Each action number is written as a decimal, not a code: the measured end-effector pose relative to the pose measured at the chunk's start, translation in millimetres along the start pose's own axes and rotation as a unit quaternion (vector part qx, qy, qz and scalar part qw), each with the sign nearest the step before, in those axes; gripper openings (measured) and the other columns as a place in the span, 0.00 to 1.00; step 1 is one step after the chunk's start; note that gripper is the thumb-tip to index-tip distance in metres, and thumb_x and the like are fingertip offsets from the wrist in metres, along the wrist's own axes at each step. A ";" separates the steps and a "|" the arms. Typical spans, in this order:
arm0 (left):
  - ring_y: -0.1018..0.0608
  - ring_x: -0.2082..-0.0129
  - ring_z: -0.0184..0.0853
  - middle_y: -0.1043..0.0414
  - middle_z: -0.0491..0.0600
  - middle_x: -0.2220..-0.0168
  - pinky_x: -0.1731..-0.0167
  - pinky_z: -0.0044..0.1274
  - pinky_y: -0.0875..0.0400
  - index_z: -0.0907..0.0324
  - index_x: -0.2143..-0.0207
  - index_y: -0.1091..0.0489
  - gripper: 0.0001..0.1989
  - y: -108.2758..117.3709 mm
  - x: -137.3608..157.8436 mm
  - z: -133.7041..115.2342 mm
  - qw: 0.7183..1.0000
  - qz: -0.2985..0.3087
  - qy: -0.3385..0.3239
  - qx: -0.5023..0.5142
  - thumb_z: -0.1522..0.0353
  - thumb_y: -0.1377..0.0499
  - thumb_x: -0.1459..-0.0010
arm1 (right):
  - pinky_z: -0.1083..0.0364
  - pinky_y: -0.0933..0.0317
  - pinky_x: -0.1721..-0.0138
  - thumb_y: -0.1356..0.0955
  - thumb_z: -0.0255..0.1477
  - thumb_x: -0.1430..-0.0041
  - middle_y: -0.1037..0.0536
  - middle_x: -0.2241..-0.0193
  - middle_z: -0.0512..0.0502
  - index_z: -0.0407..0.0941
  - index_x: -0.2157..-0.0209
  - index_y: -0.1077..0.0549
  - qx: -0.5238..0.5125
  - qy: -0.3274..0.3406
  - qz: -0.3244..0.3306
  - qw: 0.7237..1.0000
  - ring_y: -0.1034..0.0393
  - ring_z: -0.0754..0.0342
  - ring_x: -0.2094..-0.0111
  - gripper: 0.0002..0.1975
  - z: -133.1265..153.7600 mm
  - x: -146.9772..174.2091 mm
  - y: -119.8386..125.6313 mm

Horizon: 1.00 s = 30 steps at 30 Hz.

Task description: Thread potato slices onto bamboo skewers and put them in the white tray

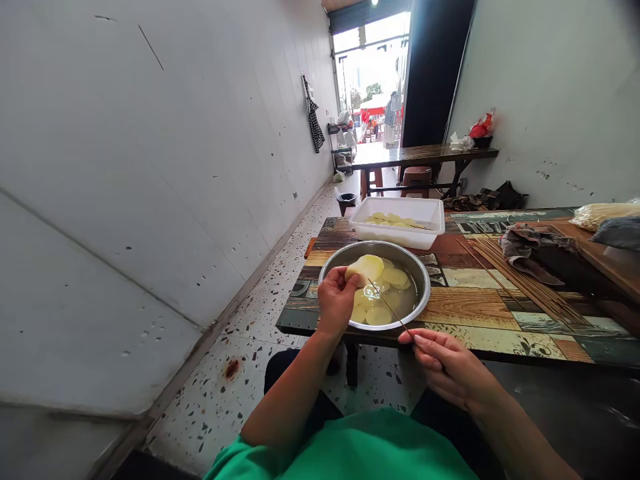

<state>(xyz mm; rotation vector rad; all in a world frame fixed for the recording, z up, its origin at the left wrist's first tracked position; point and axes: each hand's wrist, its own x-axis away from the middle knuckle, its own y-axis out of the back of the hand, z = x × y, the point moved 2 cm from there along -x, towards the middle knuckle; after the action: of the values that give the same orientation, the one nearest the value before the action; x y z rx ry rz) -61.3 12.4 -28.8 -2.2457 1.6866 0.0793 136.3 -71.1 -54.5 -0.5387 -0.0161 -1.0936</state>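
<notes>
My left hand [336,299] pinches several pale yellow potato slices [367,268], stacked together, above a round metal basin [424,293]. Between the fingertips of my right hand [445,360] is a thin wooden skewer [393,312]. Its far tip reaches the lower edge of the held slices; whether it has pierced them I cannot tell. More round slices [379,315] lie in cloudy water inside the basin. Behind the basin stands a white plastic tub [400,237] with skewered slices [393,219] in it.
Loose skewers [525,280] lie in a bundle on the patterned table [465,307], beside a crumpled cloth [537,250]. Plastic bags [607,217] rest on a wooden board at the right. Beyond are a second table [425,157], stools [417,179] and a small bin [346,202].
</notes>
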 end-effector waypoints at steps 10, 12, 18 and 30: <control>0.24 0.71 0.30 0.26 0.47 0.70 0.67 0.26 0.26 0.62 0.67 0.30 0.21 -10.4 -2.4 -20.3 0.992 0.016 0.082 0.094 0.60 0.30 0.60 | 0.48 0.29 0.56 0.35 0.30 0.41 0.18 0.60 0.40 0.45 0.59 0.20 0.435 0.358 -0.225 0.795 0.22 0.45 0.59 0.13 14.1 8.1 -6.0; 0.25 0.73 0.29 0.27 0.46 0.71 0.67 0.26 0.26 0.62 0.68 0.30 0.21 -11.1 -5.0 -21.4 0.987 0.017 0.110 0.115 0.60 0.29 0.61 | 0.49 0.28 0.58 0.34 0.30 0.41 0.17 0.61 0.41 0.46 0.59 0.20 0.422 0.353 -0.213 0.807 0.22 0.45 0.60 0.13 15.8 10.8 -5.0; 0.25 0.72 0.30 0.28 0.47 0.71 0.69 0.27 0.26 0.62 0.72 0.32 0.21 -12.4 -7.6 -22.8 0.959 0.028 0.223 0.174 0.65 0.27 0.67 | 0.62 0.53 0.89 0.32 0.43 0.42 0.40 0.86 0.59 0.42 0.61 0.24 0.147 0.138 -0.086 0.976 0.50 0.64 0.90 0.18 6.2 5.2 6.8; 0.25 0.73 0.30 0.26 0.46 0.72 0.70 0.22 0.31 0.61 0.69 0.30 0.16 -34.8 17.1 -24.0 0.990 0.077 0.094 0.065 0.63 0.31 0.58 | 0.55 0.35 0.71 0.37 0.34 0.39 0.23 0.74 0.45 0.43 0.53 0.24 0.434 0.316 -0.227 0.813 0.29 0.52 0.74 0.17 37.3 -8.8 -16.3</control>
<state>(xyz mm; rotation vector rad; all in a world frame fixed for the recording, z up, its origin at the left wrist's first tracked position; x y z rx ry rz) -27.0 -1.9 -2.3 -2.0808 1.9013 -0.2069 127.6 -53.6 -17.7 0.7100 -0.0618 -1.5378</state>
